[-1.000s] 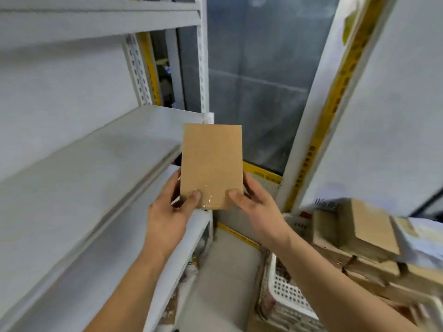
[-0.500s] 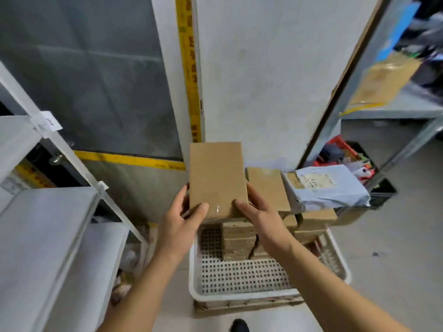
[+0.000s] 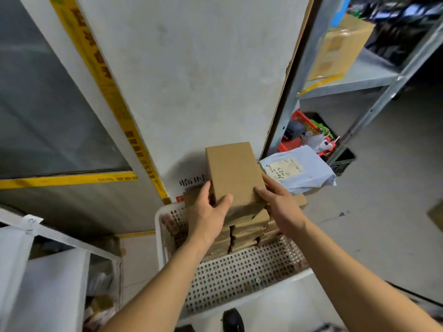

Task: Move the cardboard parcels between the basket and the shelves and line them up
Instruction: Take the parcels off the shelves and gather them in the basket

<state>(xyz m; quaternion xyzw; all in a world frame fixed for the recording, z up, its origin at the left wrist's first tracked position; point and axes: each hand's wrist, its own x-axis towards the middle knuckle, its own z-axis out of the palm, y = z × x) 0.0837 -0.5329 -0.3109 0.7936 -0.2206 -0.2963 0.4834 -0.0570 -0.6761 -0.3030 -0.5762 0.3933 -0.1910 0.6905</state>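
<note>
The white perforated basket (image 3: pixel 239 281) holds stacked cardboard parcels (image 3: pixel 247 232) at its far end, a grey mailer bag (image 3: pixel 299 172) on top. Left hand (image 3: pixel 207 218) and right hand (image 3: pixel 279 204) each grasp one cardboard parcel (image 3: pixel 233 173) above the stack (thumbs on its face). White shelves (image 3: pixel 48 283) stand left; the basket's near half lies bare.

Parcel storeroom: metal shelving (image 3: pixel 354 80), stacked parcels (image 3: pixel 242 233)

Both hands, left (image 3: pixel 208 213) and right (image 3: pixel 278 204), extended forward, thumbs up, fingers curled in a grip.
</note>
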